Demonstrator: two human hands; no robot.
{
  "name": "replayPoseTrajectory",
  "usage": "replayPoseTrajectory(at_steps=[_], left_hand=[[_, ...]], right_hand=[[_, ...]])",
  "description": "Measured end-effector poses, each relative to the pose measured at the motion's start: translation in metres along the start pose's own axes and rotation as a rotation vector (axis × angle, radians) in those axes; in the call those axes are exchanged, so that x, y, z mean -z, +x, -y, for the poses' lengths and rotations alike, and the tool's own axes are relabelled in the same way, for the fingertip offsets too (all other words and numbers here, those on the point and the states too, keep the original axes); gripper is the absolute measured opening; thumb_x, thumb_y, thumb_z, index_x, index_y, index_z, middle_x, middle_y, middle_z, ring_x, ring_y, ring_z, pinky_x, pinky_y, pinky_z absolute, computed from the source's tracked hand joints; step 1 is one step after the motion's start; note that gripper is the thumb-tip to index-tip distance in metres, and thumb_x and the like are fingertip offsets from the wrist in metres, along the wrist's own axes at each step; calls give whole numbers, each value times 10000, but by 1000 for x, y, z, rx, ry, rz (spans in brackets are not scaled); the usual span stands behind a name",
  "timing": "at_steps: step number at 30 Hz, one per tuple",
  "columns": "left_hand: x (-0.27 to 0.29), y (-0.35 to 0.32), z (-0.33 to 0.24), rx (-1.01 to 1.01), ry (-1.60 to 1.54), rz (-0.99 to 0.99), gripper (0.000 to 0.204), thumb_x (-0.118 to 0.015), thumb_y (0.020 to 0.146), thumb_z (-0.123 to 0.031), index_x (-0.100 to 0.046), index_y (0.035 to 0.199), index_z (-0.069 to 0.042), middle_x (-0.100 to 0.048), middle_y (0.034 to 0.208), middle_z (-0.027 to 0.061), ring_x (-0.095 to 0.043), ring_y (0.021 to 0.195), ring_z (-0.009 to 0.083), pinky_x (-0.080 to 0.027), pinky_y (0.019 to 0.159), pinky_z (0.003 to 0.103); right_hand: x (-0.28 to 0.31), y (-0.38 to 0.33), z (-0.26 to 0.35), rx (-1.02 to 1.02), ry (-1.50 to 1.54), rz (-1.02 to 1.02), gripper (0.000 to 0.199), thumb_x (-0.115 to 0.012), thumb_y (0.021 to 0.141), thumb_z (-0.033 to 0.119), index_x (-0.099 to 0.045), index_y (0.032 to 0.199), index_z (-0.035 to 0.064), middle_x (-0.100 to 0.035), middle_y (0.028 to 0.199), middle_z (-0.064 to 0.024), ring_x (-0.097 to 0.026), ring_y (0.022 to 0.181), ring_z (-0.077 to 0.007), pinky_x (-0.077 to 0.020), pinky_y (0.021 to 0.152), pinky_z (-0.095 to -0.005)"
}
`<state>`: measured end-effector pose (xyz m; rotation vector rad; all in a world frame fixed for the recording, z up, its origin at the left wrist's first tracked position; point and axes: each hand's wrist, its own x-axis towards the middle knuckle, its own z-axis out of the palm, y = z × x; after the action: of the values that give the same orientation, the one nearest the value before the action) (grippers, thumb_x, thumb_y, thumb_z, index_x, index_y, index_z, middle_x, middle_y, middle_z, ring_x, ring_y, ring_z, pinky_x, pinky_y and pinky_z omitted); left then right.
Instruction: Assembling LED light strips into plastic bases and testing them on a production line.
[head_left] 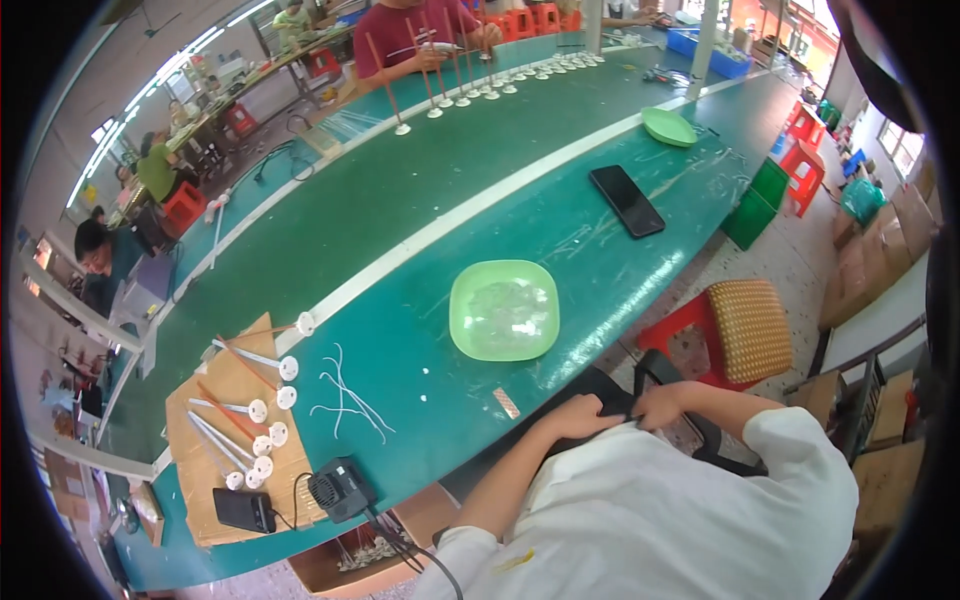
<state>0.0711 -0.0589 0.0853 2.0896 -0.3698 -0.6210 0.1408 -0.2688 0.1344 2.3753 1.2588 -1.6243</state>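
Both my hands are below the table's near edge, at my lap. My left hand (580, 416) curls its fingers over the top of a black bag (600, 385). My right hand (660, 405) grips the same black bag from the right side. The two hands are close together, almost touching. On the green table (420, 230) just beyond them sits a light green square plate (462, 320) with small clear parts in it. A small brown strip (506, 403) lies near the table edge.
A black phone (627, 200) and a round green plate (668, 127) lie farther right. White wires (345, 400), a cardboard sheet (200, 395) with rods on white discs, a small black fan (340, 490) and a black box (245, 510) are at left. A cushioned red stool (750, 330) stands at right. People sit across the table.
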Motion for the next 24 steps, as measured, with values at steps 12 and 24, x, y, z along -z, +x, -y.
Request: replayPoseTrajectory(at_steps=[12, 24], left_hand=[[-20, -55, -69, -306, 4, -577, 425, -550, 960, -273, -571, 649, 16, -547, 643, 240, -564, 622, 424, -430, 567, 469], [-23, -54, -88, -361, 43, -579, 428, -537, 970, -259, -566, 636, 7, -566, 658, 223, -577, 645, 420, -443, 584, 479]], right_hand=[[-51, 61, 34, 485, 538, -984, 190, -656, 761, 111, -663, 946, 67, -671, 946, -145, -654, 923, -302, -508, 792, -434], [-30, 23, 82, 476, 342, -884, 299, -679, 795, 198, -633, 1056, 61, -636, 1057, -156, -594, 1048, -298, -441, 908, -418]])
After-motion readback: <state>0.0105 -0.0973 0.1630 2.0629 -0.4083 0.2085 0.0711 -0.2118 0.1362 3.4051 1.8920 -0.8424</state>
